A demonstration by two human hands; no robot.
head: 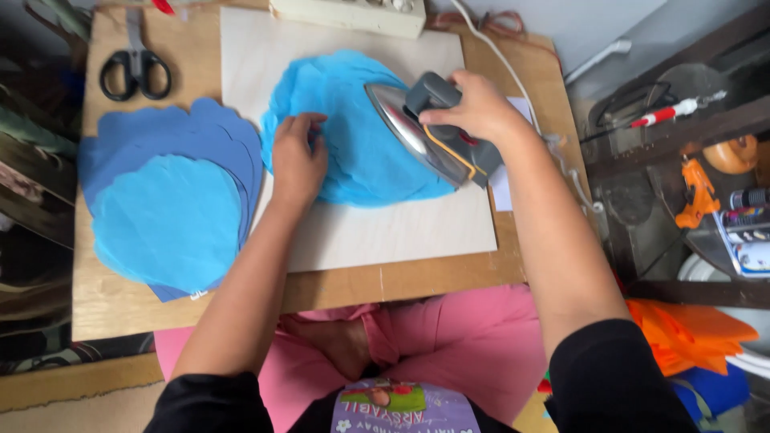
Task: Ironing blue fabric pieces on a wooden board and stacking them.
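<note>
The right hand is closed around the grey handle of an electric iron; its fingers wrap the grip fully. The iron is tilted, with its polished soleplate facing left toward the left hand and its tip pointing up and away from the person. Its long axis runs diagonally from upper left to lower right.

The left hand lies flat, fingers together and holding nothing, pressing a light blue paper sheet onto a pale board. The sheet lies under both hands; the iron sits on its right half, just beside the left fingertips.

The board rests on a wooden bench. To the left lies a stack of blue cut paper shapes, well apart from the iron. Black scissors lie at the far left corner. A white power strip sits at the far edge, and a white cord runs past the right wrist.
</note>
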